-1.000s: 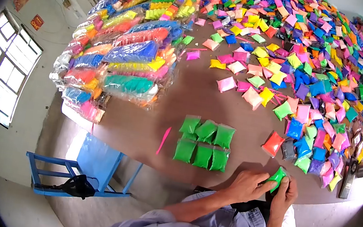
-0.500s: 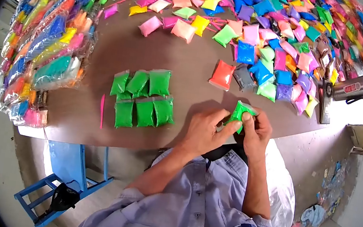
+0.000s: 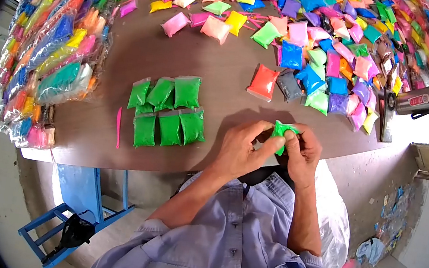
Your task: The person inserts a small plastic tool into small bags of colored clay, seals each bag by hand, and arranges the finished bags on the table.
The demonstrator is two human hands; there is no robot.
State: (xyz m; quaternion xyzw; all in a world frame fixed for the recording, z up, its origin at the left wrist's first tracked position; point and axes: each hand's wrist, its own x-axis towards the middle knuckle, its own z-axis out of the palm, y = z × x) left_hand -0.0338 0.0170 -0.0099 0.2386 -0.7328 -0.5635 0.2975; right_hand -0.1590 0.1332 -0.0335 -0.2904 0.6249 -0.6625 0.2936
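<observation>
Between my two hands, above the table's front edge, is a small green packet [image 3: 283, 128] in clear plastic. My left hand [image 3: 242, 148] grips its left side with thumb and fingers. On the other side my right hand [image 3: 304, 153] pinches it, the thumb pressing into its face. The fingers cover much of the packet. To the left lie several green packets [image 3: 171, 129] in two rows, some overlapping. Beside them is a thin pink plastic stick [image 3: 118, 128]. A red packet [image 3: 263, 82] and a dark grey packet [image 3: 290, 85] lie just beyond my hands.
Many coloured packets [image 3: 292, 55] spread over the far and right parts of the brown table [image 3: 113, 155]. Bundled bags of packets [image 3: 51, 64] are piled at left. A steel flask [image 3: 416, 100] lies at right. A blue stool [image 3: 75, 186] stands below left.
The green packet has turned slightly in my hands, and its pointed top corner now looks flatter. Both thumbs have moved up a little and closer together. The view has shifted slightly.
</observation>
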